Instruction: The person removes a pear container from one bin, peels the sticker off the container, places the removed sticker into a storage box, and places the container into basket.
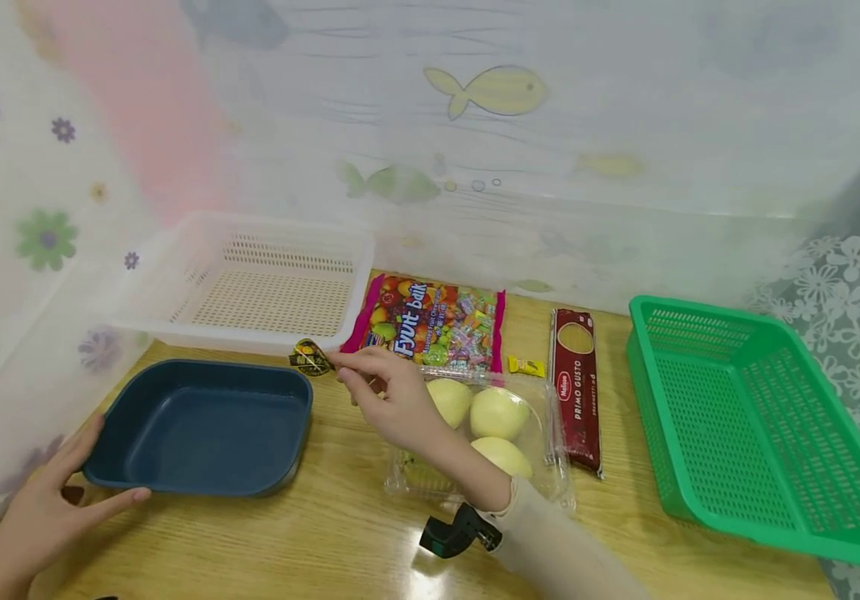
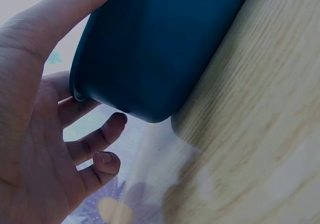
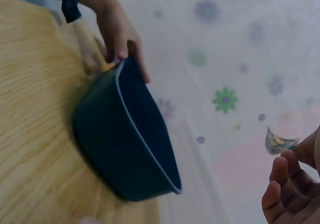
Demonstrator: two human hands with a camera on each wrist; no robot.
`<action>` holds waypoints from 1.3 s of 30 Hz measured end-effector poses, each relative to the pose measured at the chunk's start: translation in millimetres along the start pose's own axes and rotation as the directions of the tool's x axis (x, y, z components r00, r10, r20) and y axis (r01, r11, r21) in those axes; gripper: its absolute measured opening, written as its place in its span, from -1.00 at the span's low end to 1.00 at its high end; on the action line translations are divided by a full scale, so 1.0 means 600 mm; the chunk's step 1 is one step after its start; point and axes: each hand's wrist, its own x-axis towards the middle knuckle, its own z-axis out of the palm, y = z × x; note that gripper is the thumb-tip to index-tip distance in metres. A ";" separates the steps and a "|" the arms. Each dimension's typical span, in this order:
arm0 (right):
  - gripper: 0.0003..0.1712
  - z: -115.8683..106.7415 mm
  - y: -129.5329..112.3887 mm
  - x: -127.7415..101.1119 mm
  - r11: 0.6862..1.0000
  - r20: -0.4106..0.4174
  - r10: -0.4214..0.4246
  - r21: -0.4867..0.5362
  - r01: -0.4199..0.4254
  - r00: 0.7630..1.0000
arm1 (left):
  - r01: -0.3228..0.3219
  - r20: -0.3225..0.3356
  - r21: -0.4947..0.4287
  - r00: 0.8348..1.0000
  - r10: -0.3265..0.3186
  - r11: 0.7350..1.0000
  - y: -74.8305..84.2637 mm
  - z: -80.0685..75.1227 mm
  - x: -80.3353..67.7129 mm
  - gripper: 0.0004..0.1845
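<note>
Black-gold pkt [image 1: 310, 359]: up in R hand, off tabletop, beside tub's far R corner & near white basket's front rim; apart from tub in R wrist view. Contents: can't tell.
R hand [image 1: 394, 396]: clamped on pkt, thumb & index pinching one end; forearm crosses over clear box.
Blue tub [image 1: 205, 437]: on table, L side, upright, in front of white basket.
L hand [image 1: 47, 500]: clamped on tub's near L corner, thumb along near side, index at L rim; other fingers loosely bent, off the wall in L wrist view.
Done, by look of it: pkt lifted, tub steadied.
Left: pkt not yet set down or let go; its place can't be told from pics. Rest of goods untouched by fingers, as far as shown.
Clear box [image 1: 561, 487]: w/ pale yellow fruit [image 1: 501, 414], under R forearm.
Candy bag [image 1: 433, 325]: flat, behind box, just R of white basket [image 1: 272, 300].
Yellow sweet [image 1: 526, 366]: loose, btwn candy bag & spaghetti pk.
Spaghetti pk [image 1: 577, 392]: dark red, lying R of box.
Green basket [image 1: 730, 450]: far R, well apart from both hands.
Backdrop: patterned curtain [image 1: 610, 108], fish & flowers.
</note>
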 end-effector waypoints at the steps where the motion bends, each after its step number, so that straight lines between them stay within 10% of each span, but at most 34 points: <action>1: -0.65 0.004 0.001 0.005 1.000 0.014 0.011 -0.003 -0.011 1.000 | 0.002 0.001 0.003 1.000 -0.002 1.000 0.000 0.000 0.001 0.25; 19: -0.69 0.088 0.005 0.065 0.964 0.286 0.139 -0.256 -0.064 0.948 | 0.052 0.005 -0.043 0.999 -0.052 0.998 -0.015 0.008 -0.002 0.25; 39: -0.77 0.148 0.006 0.054 0.965 0.221 0.238 -0.161 -0.205 0.946 | 0.027 -0.038 0.006 0.999 -0.027 1.000 -0.016 0.010 0.001 0.27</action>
